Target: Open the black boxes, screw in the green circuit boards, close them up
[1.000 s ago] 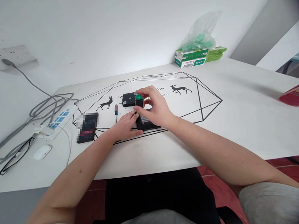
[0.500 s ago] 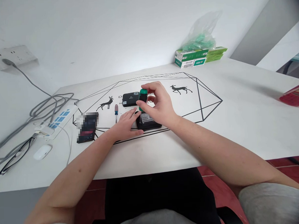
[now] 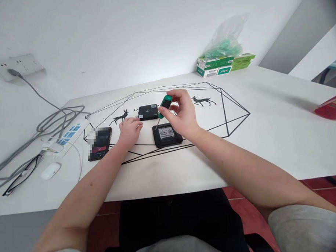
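Note:
My right hand (image 3: pixel 182 112) grips a screwdriver (image 3: pixel 166 101) by its green and black handle. The screwdriver leans, its metal shaft slanting down to the upper left corner of a black box (image 3: pixel 163 141) that lies flat with a white label facing up. To the left of that box, my left hand (image 3: pixel 130 130) rests low over the table with its fingers apart, and I see nothing held in it. Just beyond its fingertips lies a second black box (image 3: pixel 148 112) with small stickers. The small screwdriver seen earlier is hidden, apparently behind my left hand.
On the left are a phone (image 3: pixel 99 144), a power strip (image 3: pixel 71 136) with grey cables, a white earbud case (image 3: pixel 50 171) and eyeglasses (image 3: pixel 22 177). Green and white boxes (image 3: pixel 215 62) under a plastic bag (image 3: pixel 227 37) stand by the wall. A red package (image 3: pixel 331 107) lies far right.
My left hand has left the labelled box and moved left and away from me, covering the spot of the small screwdriver. The green screwdriver has gone from nearly upright to tilted.

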`<state>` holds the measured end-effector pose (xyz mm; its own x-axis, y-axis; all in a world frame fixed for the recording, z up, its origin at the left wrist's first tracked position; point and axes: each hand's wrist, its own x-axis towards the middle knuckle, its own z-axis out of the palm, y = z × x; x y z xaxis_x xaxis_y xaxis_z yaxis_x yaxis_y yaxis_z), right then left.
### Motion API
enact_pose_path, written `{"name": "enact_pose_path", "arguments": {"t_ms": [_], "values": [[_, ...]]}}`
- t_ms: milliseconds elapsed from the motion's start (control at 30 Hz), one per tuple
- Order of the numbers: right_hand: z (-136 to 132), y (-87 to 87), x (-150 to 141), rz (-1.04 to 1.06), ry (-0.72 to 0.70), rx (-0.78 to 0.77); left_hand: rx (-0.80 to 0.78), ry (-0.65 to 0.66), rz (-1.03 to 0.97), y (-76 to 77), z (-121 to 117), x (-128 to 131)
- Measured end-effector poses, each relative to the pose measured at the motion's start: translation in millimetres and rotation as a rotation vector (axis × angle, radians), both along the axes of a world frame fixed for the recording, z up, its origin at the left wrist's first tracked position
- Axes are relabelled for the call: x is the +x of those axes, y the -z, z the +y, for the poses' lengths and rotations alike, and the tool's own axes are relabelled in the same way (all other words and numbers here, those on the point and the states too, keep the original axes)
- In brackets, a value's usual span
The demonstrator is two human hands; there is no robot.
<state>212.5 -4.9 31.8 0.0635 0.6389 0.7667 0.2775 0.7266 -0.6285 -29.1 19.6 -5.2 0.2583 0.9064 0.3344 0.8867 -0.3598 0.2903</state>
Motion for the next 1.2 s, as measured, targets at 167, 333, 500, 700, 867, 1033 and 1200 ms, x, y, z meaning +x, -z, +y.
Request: {"name": "enact_pose_path", "arguments": {"t_ms": [167,333,500,700,867,1033,1200], "values": [[13,1.2,11,-0.017,0.087,-0.015,-0.017,-0.198,-0.004,0.4,13,-14],[39,-0.5,39,-0.144,0.306,-0.119,-0.073,-0.368,-0.069,-1.3,20,-24],[59,8.9,63,-0.557,0.415,-0.591,-0.232,-0.452,-0.195,-5.6,24,-24],[59,21.6,65,-0.772,0.364,-0.827,-0.208,-0.486,-0.428,-8.9,25,-23],[44,6.5,60,-0.888,0.126,-0.668,-0.170,-0.466,-0.757,-9.9,24,-15],[17,0.6,38,-1.089,-0.393,-0.682,-0.292,-0.303,-1.417,-13.5,11,1],[18,23.4,17,-1.001,-0.374,-0.546,-0.286,-0.215,-1.617,-29.6,10,1]]}}
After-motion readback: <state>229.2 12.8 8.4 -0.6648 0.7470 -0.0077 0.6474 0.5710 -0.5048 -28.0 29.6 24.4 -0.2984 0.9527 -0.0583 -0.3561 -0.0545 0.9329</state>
